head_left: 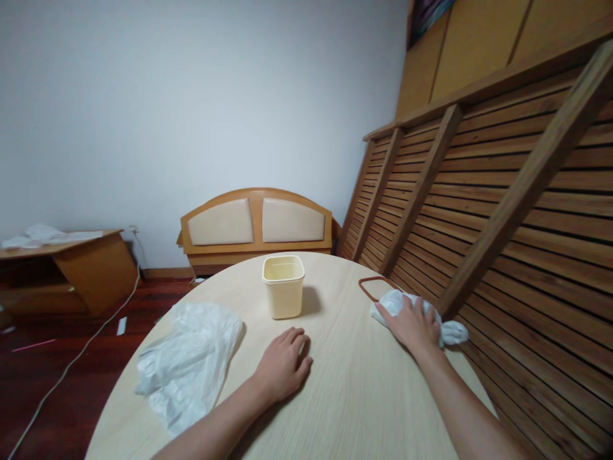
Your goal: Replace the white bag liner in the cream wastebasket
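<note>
A small cream plastic bin with rounded corners stands upright, its mouth facing up. Just in front of it, my left hand rests on the table, fingers loosely bent, thumb apart and nothing held. A crumpled white plastic bag lies spread out to the left of that hand. On the right side, my right hand presses down over a bunched white plastic bag and grips it. A brown rectangular rim sticks out from beside the bunched bag; part of it is hidden.
Everything lies on a round light-wood table. A slatted wooden panel leans close along its right side. Behind is a padded headboard against the wall. A low wooden desk and a cable are at left.
</note>
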The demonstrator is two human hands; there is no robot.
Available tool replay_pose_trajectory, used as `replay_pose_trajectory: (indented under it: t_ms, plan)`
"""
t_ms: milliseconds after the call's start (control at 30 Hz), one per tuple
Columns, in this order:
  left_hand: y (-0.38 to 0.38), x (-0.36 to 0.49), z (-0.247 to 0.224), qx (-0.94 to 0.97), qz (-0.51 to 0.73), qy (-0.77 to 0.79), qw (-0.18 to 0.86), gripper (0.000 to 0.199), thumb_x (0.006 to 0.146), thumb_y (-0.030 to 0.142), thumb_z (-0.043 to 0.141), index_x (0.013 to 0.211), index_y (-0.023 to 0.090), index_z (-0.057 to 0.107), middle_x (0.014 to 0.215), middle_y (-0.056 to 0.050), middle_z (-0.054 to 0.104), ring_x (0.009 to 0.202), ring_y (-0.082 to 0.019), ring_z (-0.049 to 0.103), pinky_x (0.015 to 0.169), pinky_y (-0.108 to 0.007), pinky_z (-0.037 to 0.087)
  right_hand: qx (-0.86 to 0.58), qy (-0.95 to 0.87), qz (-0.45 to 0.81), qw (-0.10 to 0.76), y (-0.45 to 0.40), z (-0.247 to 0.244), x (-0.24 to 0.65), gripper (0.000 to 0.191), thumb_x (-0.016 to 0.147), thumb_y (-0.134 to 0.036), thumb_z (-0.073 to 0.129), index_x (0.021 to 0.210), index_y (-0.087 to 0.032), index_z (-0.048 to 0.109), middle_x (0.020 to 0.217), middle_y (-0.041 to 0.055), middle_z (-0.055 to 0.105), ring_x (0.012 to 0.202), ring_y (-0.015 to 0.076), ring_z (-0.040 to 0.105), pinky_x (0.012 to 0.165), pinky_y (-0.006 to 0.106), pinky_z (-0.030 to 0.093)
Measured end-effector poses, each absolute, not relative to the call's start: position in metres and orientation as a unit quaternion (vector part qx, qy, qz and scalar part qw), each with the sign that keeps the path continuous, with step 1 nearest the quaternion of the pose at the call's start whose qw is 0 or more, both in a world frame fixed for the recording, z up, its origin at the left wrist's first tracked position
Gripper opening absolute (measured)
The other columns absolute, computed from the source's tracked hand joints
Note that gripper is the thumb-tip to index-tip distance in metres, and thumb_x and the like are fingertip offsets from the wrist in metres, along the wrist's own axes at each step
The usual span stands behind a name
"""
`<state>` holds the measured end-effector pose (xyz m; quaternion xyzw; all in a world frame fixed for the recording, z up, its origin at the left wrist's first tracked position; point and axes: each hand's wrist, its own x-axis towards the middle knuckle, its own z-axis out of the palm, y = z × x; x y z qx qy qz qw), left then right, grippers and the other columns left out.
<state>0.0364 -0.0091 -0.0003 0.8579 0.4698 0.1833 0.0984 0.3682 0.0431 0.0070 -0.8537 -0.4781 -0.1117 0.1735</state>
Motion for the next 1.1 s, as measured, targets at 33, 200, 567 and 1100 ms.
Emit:
replay_pose_trajectory:
  t_ms: [33, 200, 567, 1100]
  plan:
    - [-0.011, 0.033, 0.007, 0.858, 0.175, 0.475, 0.092, 0.034, 0.092, 0.031, 0.054, 0.123, 0.019, 0.061, 0.141, -0.012, 0.06, 0.131, -0.03, 0.056, 0.111, -0.044, 0.044, -0.852, -0.477, -0.118, 0.181, 0.043, 0.006, 0.368, 0.09, 0.085, -0.079, 0.042, 0.145, -0.012, 0.049, 0.148, 0.0251, 0.045, 0.135, 0.0481, 0.04, 0.104, 0.057, 0.035]
    - [-0.004, -0.004, 0.053, 0.801, 0.135, 0.582, 0.046, 0.027, 0.098, 0.035, 0.045, 0.096, 0.019, 0.066, 0.102, -0.01, 0.074, 0.094, -0.025, 0.07, 0.081, -0.034, 0.053, -0.816, -0.501, -0.185, 0.221, 0.042, 0.009, 0.364, 0.083, 0.086, -0.075, 0.047, 0.14, -0.013, 0.055, 0.155, 0.0243, 0.039, 0.141, 0.0522, 0.028, 0.109, 0.066, 0.024]
    - [0.033, -0.089, 0.056, 0.642, 0.044, 0.765, -0.014, 0.042, 0.097, 0.042, 0.046, 0.121, 0.011, 0.061, 0.126, -0.023, 0.064, 0.11, -0.038, 0.067, 0.086, -0.045, 0.052, -0.604, -0.745, -0.101, 0.264, 0.044, -0.01, 0.307, 0.052, 0.093, -0.041, 0.053, 0.137, -0.014, 0.057, 0.158, 0.0173, 0.042, 0.149, 0.0366, 0.029, 0.119, 0.054, 0.03]
    - [-0.004, -0.012, 0.049, 0.766, 0.177, 0.561, 0.258, 0.054, 0.084, 0.015, 0.051, 0.138, 0.014, 0.052, 0.126, -0.015, 0.071, 0.118, -0.026, 0.067, 0.1, -0.035, 0.049, -0.552, -0.81, 0.066, 0.186, 0.049, -0.02, 0.274, 0.046, 0.096, -0.039, 0.052, 0.131, -0.012, 0.062, 0.141, 0.0204, 0.059, 0.135, 0.0328, 0.052, 0.115, 0.048, 0.038]
